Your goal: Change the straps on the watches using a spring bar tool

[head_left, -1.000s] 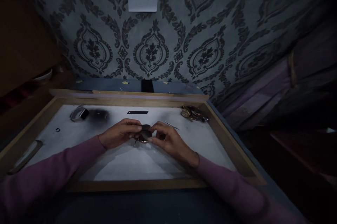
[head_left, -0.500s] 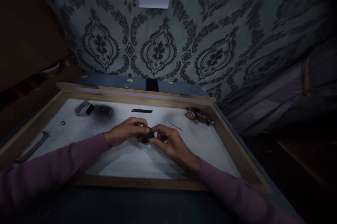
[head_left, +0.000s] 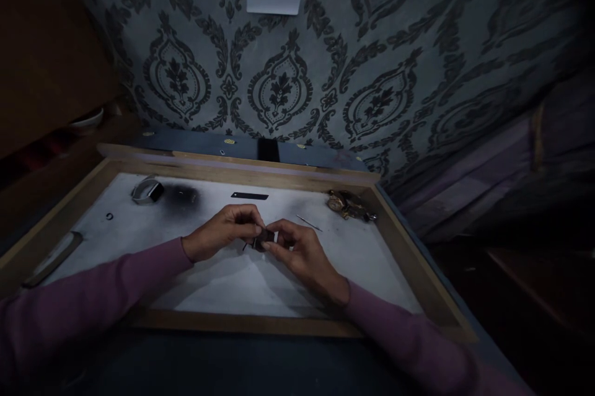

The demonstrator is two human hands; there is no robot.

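Between my hands, over the white work surface, is a small dark watch [head_left: 264,238], largely covered by my fingers. My left hand [head_left: 229,230] is closed in a pinch on its upper left side. From the right, the thumb and fingers of my right hand [head_left: 304,253] grip the same watch. A thin dark piece sticks out at its lower left; I cannot make out what it is. Just behind my hands lies a flat black blade-like strip [head_left: 250,196]. A slim metal tool [head_left: 308,222] rests beyond my right hand.
The wooden tray [head_left: 260,323] has raised edges all round. Inside it, a silver wristwatch [head_left: 147,191] stands at the back left, a curved strap [head_left: 56,259] and small dark ring [head_left: 110,217] lie left, and a pile of watches [head_left: 348,205] sits back right. Patterned wall behind.
The watch has turned between my fingers: its shiny rounded lower edge showed before, and now a darker side faces up. Both hands keep nearly the same place.
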